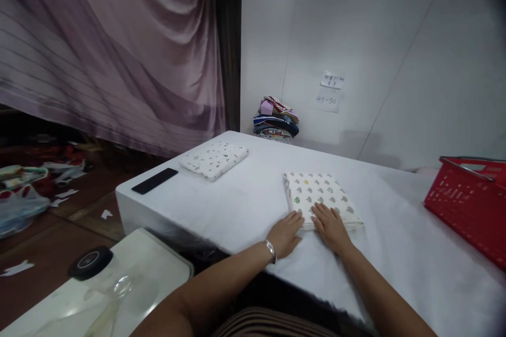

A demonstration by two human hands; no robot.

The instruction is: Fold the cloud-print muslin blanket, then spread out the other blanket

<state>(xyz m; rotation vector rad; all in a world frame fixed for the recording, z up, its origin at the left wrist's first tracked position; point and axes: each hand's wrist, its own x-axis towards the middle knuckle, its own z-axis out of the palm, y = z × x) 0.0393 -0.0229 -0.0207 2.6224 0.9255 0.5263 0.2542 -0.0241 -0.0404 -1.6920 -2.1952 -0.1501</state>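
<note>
A folded white cloth printed with grey mushroom-like shapes, plus a few green and yellow ones, lies flat on the white-covered table. My right hand rests on its near part, fingers stretched out. At its near left corner, my left hand, with a silver bracelet on the wrist, touches the edge with extended fingers. Neither hand grips anything. Farther left on the table is a second folded white cloth with small dark prints.
A black flat slab lies by the table's left edge. To the right stands a red plastic basket. Folded fabrics are stacked at the back wall. A pale side table bears a jar with a black lid.
</note>
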